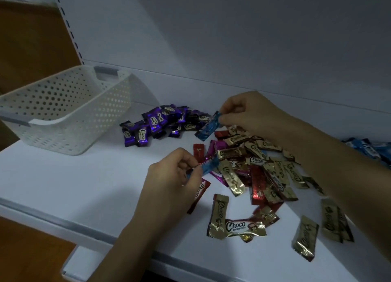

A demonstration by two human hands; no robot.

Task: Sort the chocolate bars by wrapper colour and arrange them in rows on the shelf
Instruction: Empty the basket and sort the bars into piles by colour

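Some blue chocolate bars (373, 150) run off the right edge, partly hidden behind the right forearm (330, 167). The left hand (169, 178) covers one end of its pinched blue bar (210, 166) and much of a red bar (200, 195). Print under the Choco logos (235, 226) is unreadable.

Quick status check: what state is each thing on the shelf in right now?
Left hand: pinches lower blue bar.
Right hand: pinches upper blue bar.
Basket: tilted, looks empty.
Purple bars: grouped in a pile.
Gold and red bars: mixed, unsorted.
Blue pile: grouped, far right.
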